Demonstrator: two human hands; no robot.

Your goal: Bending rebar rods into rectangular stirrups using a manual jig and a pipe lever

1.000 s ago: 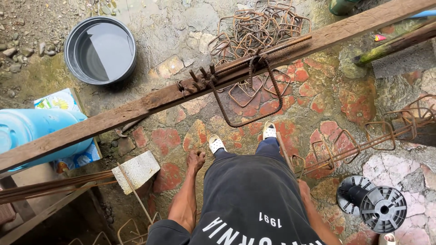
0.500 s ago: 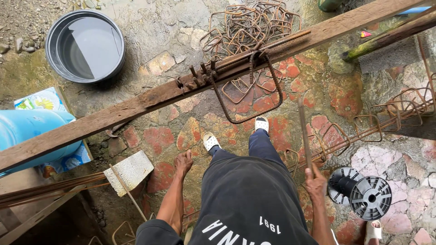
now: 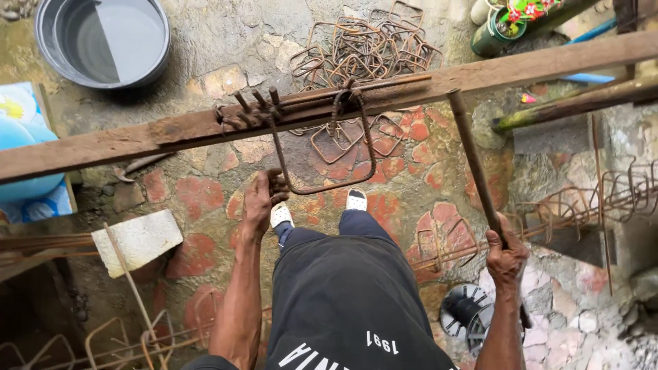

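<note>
A rusty square rebar stirrup (image 3: 322, 185) hangs from a wooden beam (image 3: 164, 133) that crosses the view. My left hand (image 3: 264, 199) grips the stirrup's lower left corner. My right hand (image 3: 506, 257) is closed around a long rusty metal bar (image 3: 473, 164) that leans up against the beam. Bent nails and rod ends (image 3: 250, 106) stick out of the beam above the stirrup. My legs and white shoes show below.
A pile of rusty stirrups (image 3: 370, 48) lies beyond the beam. A grey basin of water (image 3: 103, 41) sits top left, a blue sack (image 3: 24, 154) at left, a concrete block (image 3: 137, 240) lower left, a wire spool (image 3: 466, 315) beside my right leg.
Both hands have risen. The left hand reached up and took hold of the hanging stirrup. The right hand lifted the long bar up against the beam.
</note>
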